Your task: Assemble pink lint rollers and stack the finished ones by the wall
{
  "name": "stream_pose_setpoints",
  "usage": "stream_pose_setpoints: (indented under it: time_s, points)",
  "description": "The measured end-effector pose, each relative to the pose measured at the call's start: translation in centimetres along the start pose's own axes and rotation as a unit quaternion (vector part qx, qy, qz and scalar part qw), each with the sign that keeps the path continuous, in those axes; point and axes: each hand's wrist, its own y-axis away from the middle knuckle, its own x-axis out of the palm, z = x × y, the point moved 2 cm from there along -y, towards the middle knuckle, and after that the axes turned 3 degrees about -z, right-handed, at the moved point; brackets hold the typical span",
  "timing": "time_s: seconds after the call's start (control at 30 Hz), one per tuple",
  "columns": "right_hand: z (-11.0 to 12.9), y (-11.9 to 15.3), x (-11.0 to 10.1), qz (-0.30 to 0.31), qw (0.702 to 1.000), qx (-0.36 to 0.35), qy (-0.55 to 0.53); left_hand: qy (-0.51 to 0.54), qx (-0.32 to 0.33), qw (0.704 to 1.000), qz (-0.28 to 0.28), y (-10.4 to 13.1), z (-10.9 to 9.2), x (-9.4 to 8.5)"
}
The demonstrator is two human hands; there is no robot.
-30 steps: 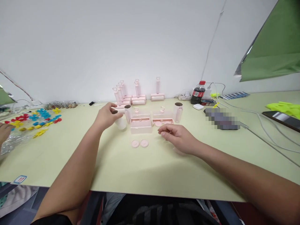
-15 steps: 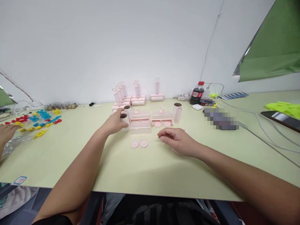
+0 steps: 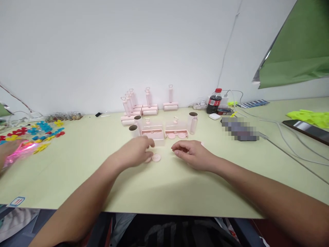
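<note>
My left hand (image 3: 136, 151) hovers over the left of two pink discs, thumb and fingers apart, with nothing seen in it. The right disc (image 3: 156, 157) lies flat beside its fingertips. My right hand (image 3: 192, 154) rests on the table, fingers curled; whether anything is inside is hidden. Behind the hands are an open pink case (image 3: 152, 133) with a clear cover and a pink holder (image 3: 176, 134) with two round ends. White paper rolls stand left (image 3: 134, 130) and right (image 3: 192, 120), the right one beside a clear pink tube (image 3: 194, 126).
Finished-looking pink rollers (image 3: 170, 106) with heart-topped handles stand along the wall. A cola bottle (image 3: 214, 101), cables and a phone (image 3: 305, 132) lie to the right. At far left, another person's hand (image 3: 9, 149) is near colourful plastic pieces (image 3: 43, 127).
My left hand has let go of the front left paper roll and moved right and nearer, over the discs. My right hand has barely moved. The other person's bag now glows pink.
</note>
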Motion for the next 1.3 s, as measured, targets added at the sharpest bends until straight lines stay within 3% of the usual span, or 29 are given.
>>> stream_pose_setpoints:
  time_s: [0.1, 0.23, 0.33, 0.4, 0.47, 0.57, 0.7, 0.8, 0.9, 1.03, 1.13, 1.3]
  points:
    - [-0.1, 0.1, -0.3, -0.014, 1.000, -0.014, 0.000, -0.012, 0.040, 0.998, 0.057, 0.2, -1.3, 2.1]
    - [0.1, -0.1, -1.4, -0.044, 0.999, -0.027, 0.018, -0.036, 0.052, 0.996, 0.063, 0.0, -1.4, 3.5]
    - [0.4, -0.1, -4.0, -0.074, 0.994, -0.026, 0.080, -0.034, 0.060, 0.996, 0.050, -0.3, -1.0, 4.1]
    - [0.0, 0.1, -6.3, -0.085, 0.985, 0.024, 0.146, -0.030, 0.060, 0.997, 0.043, -0.6, -0.8, 4.3]
    - [-1.0, 0.6, -8.2, -0.026, 0.973, 0.078, 0.218, -0.025, 0.061, 0.997, 0.040, -0.8, -0.7, 4.5]
    - [-2.8, 1.4, -9.1, 0.126, 0.953, 0.132, 0.240, -0.010, 0.063, 0.998, 0.029, -0.9, -0.8, 4.2]
    - [-3.3, 1.9, -7.3, 0.211, 0.927, 0.167, 0.262, 0.054, 0.067, 0.996, -0.012, -0.6, -1.3, 3.5]
    - [-2.1, 1.7, -5.6, 0.227, 0.935, 0.145, 0.229, 0.149, 0.055, 0.987, -0.025, -0.3, -2.0, 3.6]
    - [-0.3, 1.3, -4.6, 0.181, 0.971, 0.032, 0.153, 0.299, 0.022, 0.954, 0.021, -0.2, -2.8, 4.4]
    - [1.6, 1.1, -3.7, 0.119, 0.986, -0.109, 0.031, 0.514, 0.010, 0.851, 0.110, -0.2, -4.0, 5.3]
    - [2.0, 1.2, -3.2, 0.111, 0.985, -0.128, -0.014, 0.590, 0.005, 0.799, 0.116, -0.3, -4.4, 5.2]
    - [1.9, 1.3, -2.8, 0.103, 0.987, -0.123, -0.015, 0.613, -0.037, 0.783, 0.100, -0.4, -4.7, 5.2]
